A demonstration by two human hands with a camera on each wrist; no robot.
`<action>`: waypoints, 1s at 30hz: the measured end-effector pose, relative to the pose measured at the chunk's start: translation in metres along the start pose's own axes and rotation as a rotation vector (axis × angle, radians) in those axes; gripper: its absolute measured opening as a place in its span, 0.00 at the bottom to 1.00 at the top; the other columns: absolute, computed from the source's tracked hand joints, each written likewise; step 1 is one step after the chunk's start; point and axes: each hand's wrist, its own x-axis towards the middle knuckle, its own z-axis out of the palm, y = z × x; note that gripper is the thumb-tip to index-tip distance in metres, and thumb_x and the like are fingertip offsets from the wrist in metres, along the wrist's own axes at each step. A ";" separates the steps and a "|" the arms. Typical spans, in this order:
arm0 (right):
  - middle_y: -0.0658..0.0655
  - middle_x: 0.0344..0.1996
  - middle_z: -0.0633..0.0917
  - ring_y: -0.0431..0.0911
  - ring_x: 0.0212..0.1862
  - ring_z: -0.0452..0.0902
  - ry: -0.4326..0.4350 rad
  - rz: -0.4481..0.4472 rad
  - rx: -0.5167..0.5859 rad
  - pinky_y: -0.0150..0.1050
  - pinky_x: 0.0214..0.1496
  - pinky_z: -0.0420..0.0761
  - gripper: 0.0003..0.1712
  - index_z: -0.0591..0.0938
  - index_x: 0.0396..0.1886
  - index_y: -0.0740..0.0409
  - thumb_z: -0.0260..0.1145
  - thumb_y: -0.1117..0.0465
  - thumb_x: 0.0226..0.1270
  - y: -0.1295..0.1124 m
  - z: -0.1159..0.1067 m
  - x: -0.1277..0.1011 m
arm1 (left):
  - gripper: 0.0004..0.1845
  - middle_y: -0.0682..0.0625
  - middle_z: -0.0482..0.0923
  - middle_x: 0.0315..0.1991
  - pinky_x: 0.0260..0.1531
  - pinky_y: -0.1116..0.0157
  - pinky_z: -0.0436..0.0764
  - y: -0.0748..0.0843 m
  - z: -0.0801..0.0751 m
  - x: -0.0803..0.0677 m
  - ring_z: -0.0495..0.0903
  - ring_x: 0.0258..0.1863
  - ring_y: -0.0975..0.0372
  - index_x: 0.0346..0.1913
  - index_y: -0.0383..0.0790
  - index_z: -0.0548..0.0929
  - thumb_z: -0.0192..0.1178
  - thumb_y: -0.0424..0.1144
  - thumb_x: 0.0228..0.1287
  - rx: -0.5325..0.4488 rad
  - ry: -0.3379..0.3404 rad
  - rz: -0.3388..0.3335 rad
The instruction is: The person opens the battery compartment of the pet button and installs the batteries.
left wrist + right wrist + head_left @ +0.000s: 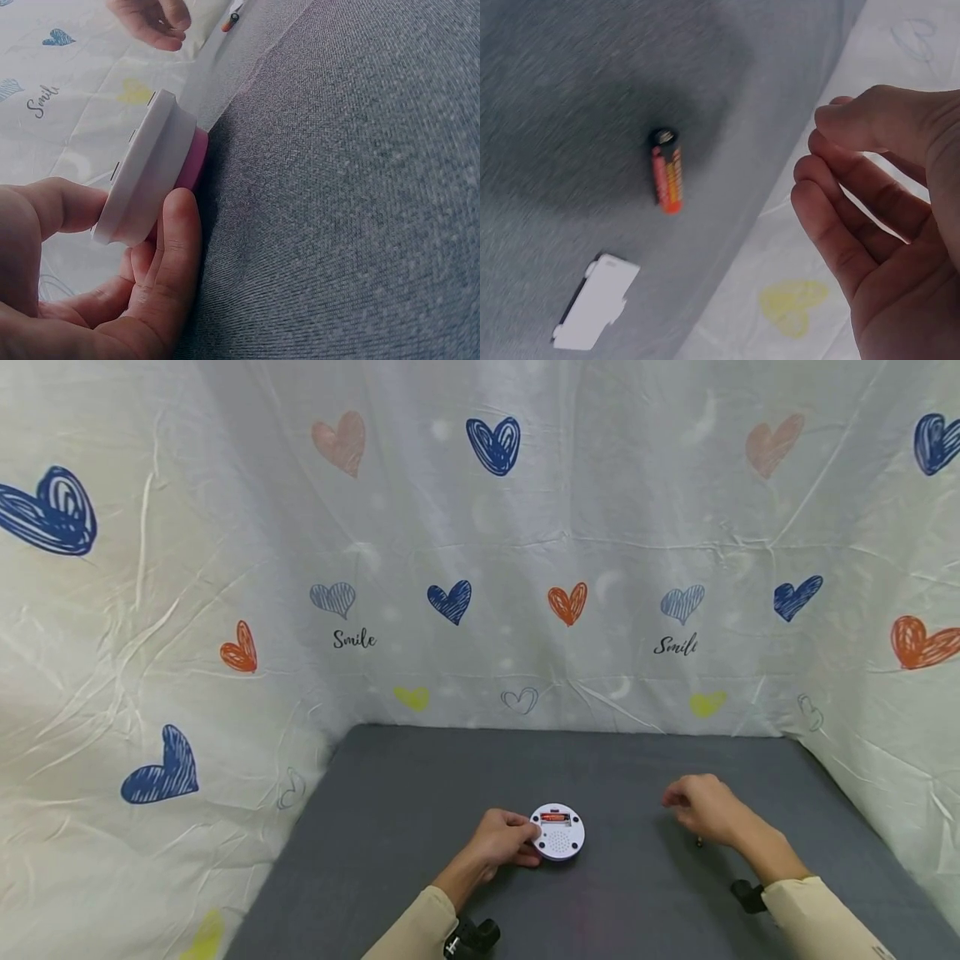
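A person's left hand (501, 843) grips a round white gadget (557, 832) on the grey mat (420, 793), battery slot facing up. The right hand (701, 810), fingers loosely curled and empty, hovers near a loose battery (667, 178) and small white cover (594, 301). Battery fitting seems underway; picking the battery up likely comes next.

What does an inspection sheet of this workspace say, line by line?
Surface: grey mat, flat.
Job's things: round white device, pink underside, battery bay open with one cell inside; loose battery and white cover lying on the mat.
Clutter: nothing seen.
Grips: left hand holds the device by its rim; right hand holds nothing, fingers loosely curled above the mat.
Cables: nothing seen.
Surroundings: white sheet with heart prints on three sides.
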 end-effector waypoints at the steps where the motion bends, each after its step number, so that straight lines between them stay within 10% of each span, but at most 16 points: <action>1: 0.55 0.42 0.93 0.55 0.46 0.90 -0.008 -0.001 -0.006 0.52 0.47 0.93 0.12 0.92 0.45 0.61 0.74 0.74 0.63 0.002 0.000 -0.001 | 0.13 0.40 0.88 0.38 0.34 0.60 0.96 0.000 0.000 0.000 0.90 0.29 0.59 0.53 0.21 0.85 0.65 0.28 0.71 -0.001 -0.001 0.000; 17: 0.57 0.41 0.92 0.60 0.47 0.90 -0.152 0.122 -0.057 0.55 0.46 0.93 0.22 0.91 0.42 0.63 0.67 0.82 0.49 0.016 0.003 -0.011 | 0.13 0.40 0.89 0.39 0.34 0.61 0.96 0.000 -0.001 0.000 0.90 0.30 0.59 0.53 0.21 0.85 0.65 0.28 0.71 0.001 -0.002 -0.004; 30: 0.49 0.29 0.88 0.40 0.30 0.80 -0.038 -0.084 -0.045 0.44 0.28 0.83 0.13 0.90 0.31 0.49 0.74 0.74 0.59 0.070 0.042 -0.014 | 0.12 0.40 0.88 0.38 0.33 0.61 0.96 -0.002 -0.002 0.001 0.90 0.29 0.59 0.52 0.22 0.85 0.65 0.28 0.71 -0.007 -0.004 -0.009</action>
